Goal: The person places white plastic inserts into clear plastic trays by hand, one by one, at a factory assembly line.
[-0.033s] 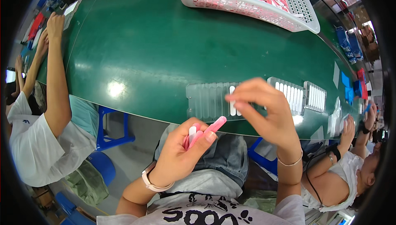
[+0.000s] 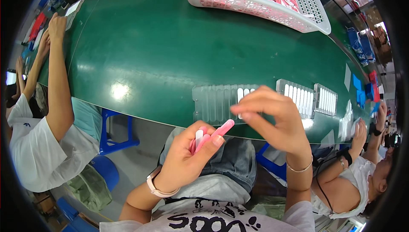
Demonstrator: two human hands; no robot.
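My left hand (image 2: 185, 159) is closed around several small nail files (image 2: 224, 127), pink on one side and white on the other, with rounded ends. It is held just off the table's near edge. Over the right part of a clear slotted plastic tray (image 2: 211, 103) hovers my right hand (image 2: 277, 117), its fingers bent and thumb slightly apart, with nothing visible between them. White files (image 2: 240, 93) lie upright in slots beside my fingertips, partly hidden by the hand; the tray's left slots hold none.
Two filled trays stand to the right, a nearer one (image 2: 299, 100) and a farther one (image 2: 326, 100). A white perforated basket (image 2: 255, 5) heaped with pink and white files sits at the back of the green table (image 2: 149, 40). Co-workers' arms (image 2: 59, 78) are at left and right.
My right hand has shifted slightly toward me, baring the top of another white file in the tray. My left hand keeps its place and its files.
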